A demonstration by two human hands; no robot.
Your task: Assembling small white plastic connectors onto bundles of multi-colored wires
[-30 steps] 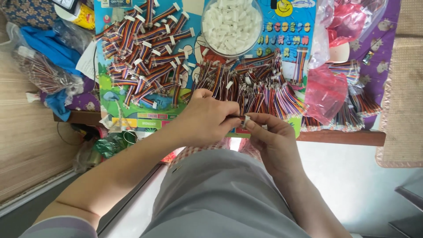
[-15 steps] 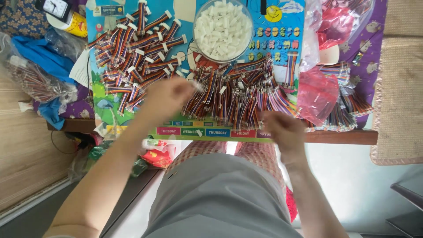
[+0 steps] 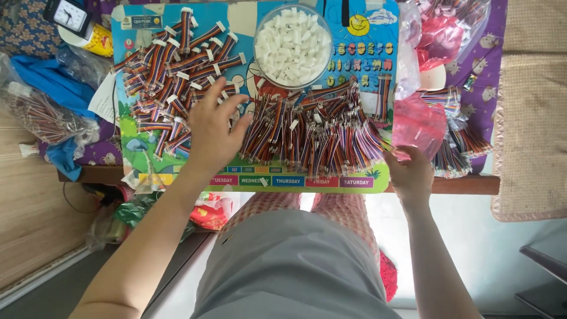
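Left hand: the left hand (image 3: 214, 129) lies palm down with fingers spread and grasps nothing; it rests on the colourful printed mat (image 3: 248, 177), fingertips at the edge of the finished cable pile.
Right hand: the right hand (image 3: 410, 171) sits at the mat's 4 o'clock corner, loosely curled at the right fringe of the loose wire heap; whether it pinches a wire there cannot be told.
Finished cable pile: short rainbow ribbon cables with white connectors (image 3: 171, 65), heaped at 11 o'clock from the left hand, lying at mixed angles, most running from lower left to upper right.
Loose wire heap: ribbon wires without connectors (image 3: 313, 130), fanned between the two hands, long axes mostly 12 to 6 o'clock and splaying outward at the right end.
Key relation: the heap lies at 3 o'clock from the left hand and 10 o'clock from the right hand; the right hand touches its fringe, the left hand is just beside its left end.
Bowl: a clear round bowl (image 3: 260, 32) at 12 o'clock above the heap, filled with white plastic connector housings (image 3: 293, 47); the left hand is the nearer.
Bags: pink plastic bags (image 3: 416, 115) at 1 o'clock from the right hand, with more wire bundles (image 3: 458, 142) beside them.
Surface: a wooden surface (image 3: 472, 184) carries the mat.
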